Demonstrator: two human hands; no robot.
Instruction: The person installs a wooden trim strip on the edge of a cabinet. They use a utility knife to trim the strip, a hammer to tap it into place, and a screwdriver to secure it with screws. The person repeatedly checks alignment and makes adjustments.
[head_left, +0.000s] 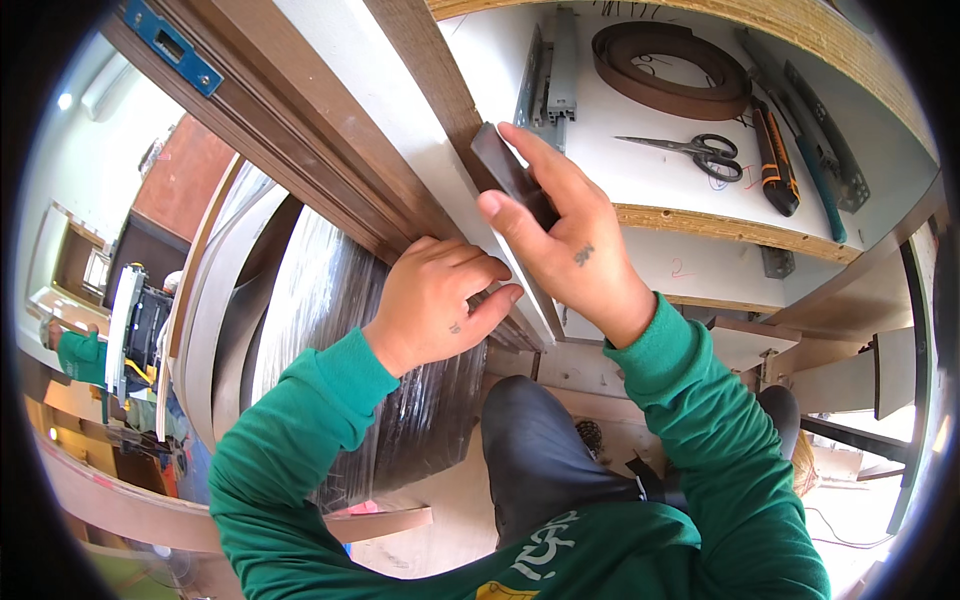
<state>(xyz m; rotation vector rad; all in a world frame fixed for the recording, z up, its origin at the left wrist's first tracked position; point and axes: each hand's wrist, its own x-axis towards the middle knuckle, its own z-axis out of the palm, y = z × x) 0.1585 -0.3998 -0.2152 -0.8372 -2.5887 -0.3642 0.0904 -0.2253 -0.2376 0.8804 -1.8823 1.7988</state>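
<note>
A long brown moulded wooden frame piece (300,130) with a white face slants down from the upper left. My left hand (435,300) is closed over its lower part, fingers curled on the brown side and thumb toward the white face. My right hand (575,225) grips a dark brown block (505,165) between thumb and fingers. That block lies against the brown wooden strip (435,70) beside the white face; its lower end is hidden by my palm. A blue metal plate (170,45) is set in the frame piece's upper end.
On a white shelf (640,185) at the right lie a coil of brown edge banding (670,65), scissors (700,150), an orange-black utility knife (775,160) and metal drawer slides (550,70). Plastic-wrapped panels (330,290) stand at left. Further left, a person in green (80,355) is partly visible.
</note>
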